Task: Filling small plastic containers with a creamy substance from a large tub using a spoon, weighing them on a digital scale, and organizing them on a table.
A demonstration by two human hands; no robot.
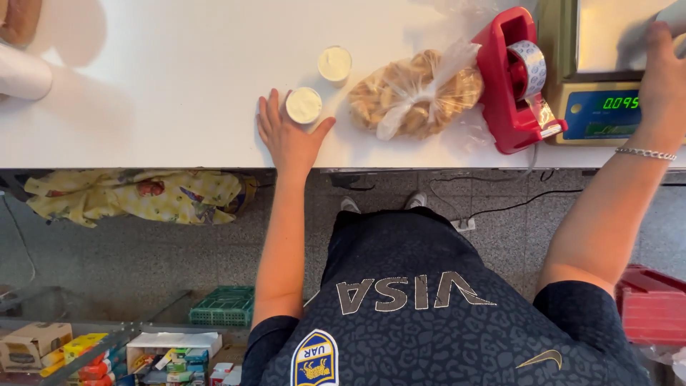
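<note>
A person stands at a white counter point(157, 107), both arms stretched out over it, weighing and bagging goods at what looks like a shop counter. The left hand point(289, 136) lies flat with fingers spread, its grip released, thumb and forefinger loosely cradling a small round cream-lidded tub point(304, 104) without closing on it; a second tub of the same kind point(334, 63) stands just beyond, slightly to the right. The right hand point(663, 78), a silver bracelet point(646, 153) at the wrist, reaches to the far right and rests on the steel pan of a digital scale point(600, 107) whose green display is lit; its fingertips run off the frame edge, so whether that grip is closed on anything cannot be told. Between the hands lie a knotted clear plastic bag of golden baked pieces point(414, 93) and, touching its right side, a red tape dispenser point(511, 86) loaded with clear tape. The step in hand appears to be weighing at the scale while the tub is kept within reach. The next move likely calls for closing the left fingers round the tub's rim and lifting it straight, clear of its neighbour.
</note>
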